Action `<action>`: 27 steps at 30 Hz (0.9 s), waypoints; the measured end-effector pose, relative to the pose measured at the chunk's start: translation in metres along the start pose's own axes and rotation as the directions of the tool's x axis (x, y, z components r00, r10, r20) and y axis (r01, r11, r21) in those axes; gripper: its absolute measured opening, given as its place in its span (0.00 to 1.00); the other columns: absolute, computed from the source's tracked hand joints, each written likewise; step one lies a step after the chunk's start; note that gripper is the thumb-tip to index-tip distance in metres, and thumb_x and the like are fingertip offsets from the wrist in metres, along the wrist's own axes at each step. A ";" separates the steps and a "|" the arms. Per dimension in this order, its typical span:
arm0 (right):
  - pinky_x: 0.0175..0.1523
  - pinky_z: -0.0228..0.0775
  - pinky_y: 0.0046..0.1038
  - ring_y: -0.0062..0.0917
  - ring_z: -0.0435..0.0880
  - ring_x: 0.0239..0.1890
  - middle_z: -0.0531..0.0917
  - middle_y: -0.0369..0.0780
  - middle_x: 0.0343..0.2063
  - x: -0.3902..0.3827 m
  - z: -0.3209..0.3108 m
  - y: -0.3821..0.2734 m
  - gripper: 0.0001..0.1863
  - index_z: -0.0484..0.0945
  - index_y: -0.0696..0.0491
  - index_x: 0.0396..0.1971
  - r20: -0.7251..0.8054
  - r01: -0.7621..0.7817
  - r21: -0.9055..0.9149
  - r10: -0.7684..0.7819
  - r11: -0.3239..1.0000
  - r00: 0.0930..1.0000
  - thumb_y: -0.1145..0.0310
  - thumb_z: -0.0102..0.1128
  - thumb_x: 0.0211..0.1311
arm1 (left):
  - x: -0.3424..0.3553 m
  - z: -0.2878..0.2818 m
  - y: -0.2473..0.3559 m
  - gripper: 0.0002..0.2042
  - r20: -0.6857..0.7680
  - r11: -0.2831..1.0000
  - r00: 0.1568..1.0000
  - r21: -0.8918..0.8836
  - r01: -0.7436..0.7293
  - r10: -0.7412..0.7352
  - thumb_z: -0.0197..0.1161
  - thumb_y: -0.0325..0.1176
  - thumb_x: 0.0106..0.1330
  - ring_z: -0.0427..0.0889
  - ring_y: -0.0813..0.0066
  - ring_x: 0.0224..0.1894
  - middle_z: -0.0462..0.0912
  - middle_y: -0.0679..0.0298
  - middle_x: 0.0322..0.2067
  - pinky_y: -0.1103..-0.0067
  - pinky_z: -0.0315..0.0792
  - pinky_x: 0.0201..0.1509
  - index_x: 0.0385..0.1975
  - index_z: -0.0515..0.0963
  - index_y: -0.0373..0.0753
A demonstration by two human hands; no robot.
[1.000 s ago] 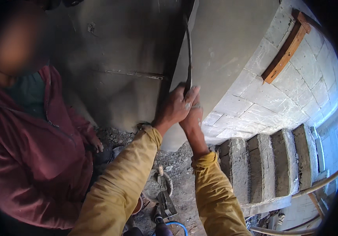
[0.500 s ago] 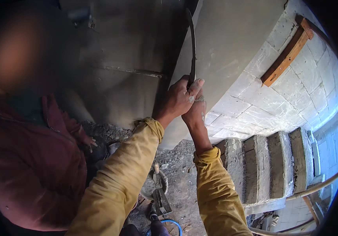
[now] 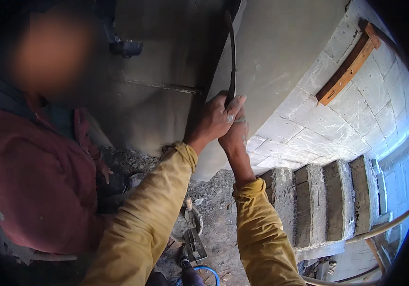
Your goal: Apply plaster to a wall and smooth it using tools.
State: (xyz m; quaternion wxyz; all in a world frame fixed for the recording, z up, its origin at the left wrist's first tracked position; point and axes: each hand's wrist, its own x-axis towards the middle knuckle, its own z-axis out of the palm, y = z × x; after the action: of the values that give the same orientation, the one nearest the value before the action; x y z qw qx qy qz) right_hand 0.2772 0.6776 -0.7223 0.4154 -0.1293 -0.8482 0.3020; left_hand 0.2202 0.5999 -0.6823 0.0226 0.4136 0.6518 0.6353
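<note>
A long, thin dark strip (image 3: 233, 57) stands along the edge where the dark wall face meets the grey plastered face; it looks curved in the fisheye picture. My left hand (image 3: 214, 118) is closed round its lower end, with the thumb up along it. Pressed against the left hand, just below and to the right, my right hand (image 3: 235, 134) is closed at the same end; some of its fingers are hidden. Grey mortar smears both hands. Smooth grey plaster (image 3: 276, 52) covers the wall to the right of the strip.
Close on my left is another person in a maroon jacket (image 3: 38, 176). A mortar pan (image 3: 178, 226) and a trowel-like tool (image 3: 195, 245) lie below on rubble ground. Concrete steps (image 3: 316, 202) rise at the right, under a block wall with a wooden piece (image 3: 347, 71).
The person on the left has shifted, head moving right and body leaning back. A dark object now shows beside that head. My hands and the strip have barely moved.
</note>
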 end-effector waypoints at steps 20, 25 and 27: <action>0.42 0.70 0.45 0.55 0.76 0.43 0.75 0.55 0.46 0.001 -0.011 -0.006 0.26 0.61 0.57 0.56 0.087 -0.082 -0.067 0.088 0.994 0.992 0.62 0.54 0.61 | -0.006 0.003 0.011 0.22 -0.041 0.996 0.995 0.030 0.087 -0.086 0.53 0.50 0.68 0.79 0.51 0.36 0.79 0.48 0.30 0.69 0.71 0.42 0.35 0.75 0.31; 0.42 0.71 0.43 0.54 0.79 0.41 0.80 0.54 0.37 0.029 -0.023 -0.039 0.24 0.63 0.58 0.54 0.033 -0.071 0.004 0.071 0.997 0.997 0.62 0.53 0.62 | 0.022 -0.010 0.031 0.23 -0.016 1.000 1.000 0.013 0.026 -0.026 0.54 0.51 0.67 0.79 0.54 0.32 0.79 0.48 0.28 0.69 0.71 0.38 0.33 0.75 0.32; 0.42 0.71 0.43 0.53 0.79 0.41 0.80 0.54 0.38 0.028 -0.023 -0.036 0.24 0.64 0.58 0.53 0.014 -0.030 0.008 0.030 1.000 0.999 0.62 0.53 0.62 | 0.023 -0.010 0.035 0.23 0.028 0.997 0.998 0.043 0.057 -0.058 0.54 0.51 0.68 0.78 0.54 0.34 0.79 0.48 0.30 0.69 0.71 0.42 0.35 0.75 0.31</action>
State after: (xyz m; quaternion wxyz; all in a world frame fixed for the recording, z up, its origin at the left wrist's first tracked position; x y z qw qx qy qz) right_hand 0.2790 0.6718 -0.6717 0.4053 -0.1383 -0.8479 0.3126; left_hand 0.2171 0.5999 -0.6390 0.0416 0.4043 0.6764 0.6143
